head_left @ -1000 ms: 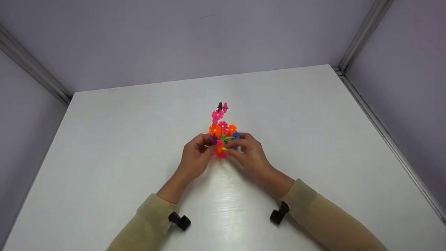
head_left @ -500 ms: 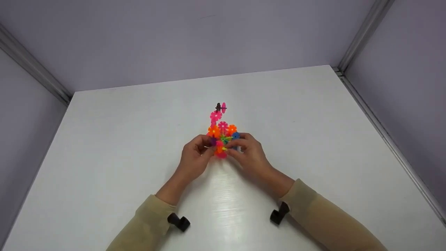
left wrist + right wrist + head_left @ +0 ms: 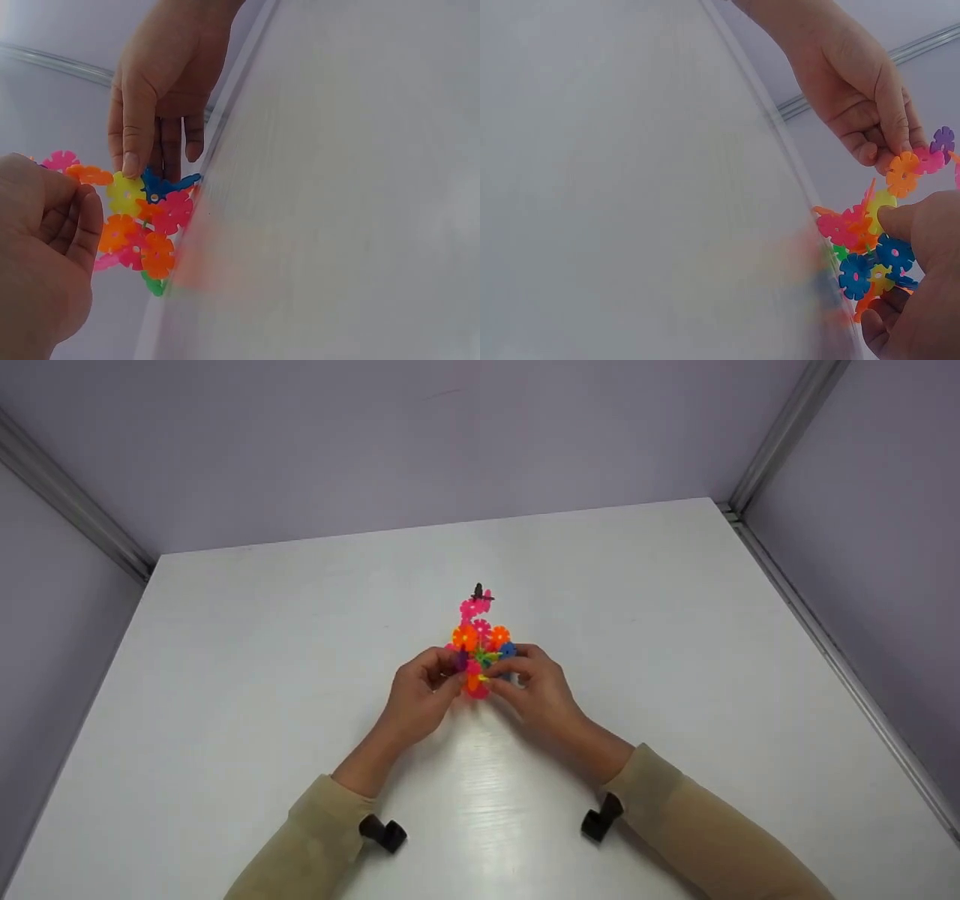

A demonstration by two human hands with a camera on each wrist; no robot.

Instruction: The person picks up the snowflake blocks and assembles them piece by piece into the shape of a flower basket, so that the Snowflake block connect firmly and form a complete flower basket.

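Observation:
A toy built from interlocking flower-shaped plastic discs, mostly pink, orange, yellow, green and blue, is between the two hands at mid-table. My left hand pinches an orange disc joined to a pink disc and a purple disc. Against a yellow disc lies the thumb of my right hand, its other fingers behind the toy near blue discs. A thin chain of pink discs, topped by a dark disc, sticks out from the far side. The fingers partly hide the toy's middle.
The white tabletop spreads around the hands, with a pale back wall and side panels with metal rails beyond. Black wrist mounts sit at both sleeve cuffs.
The chain of pink discs with the dark disc swung slightly left, then back right, and its tip now looks turned. Both hands keep nearly the same place and hold.

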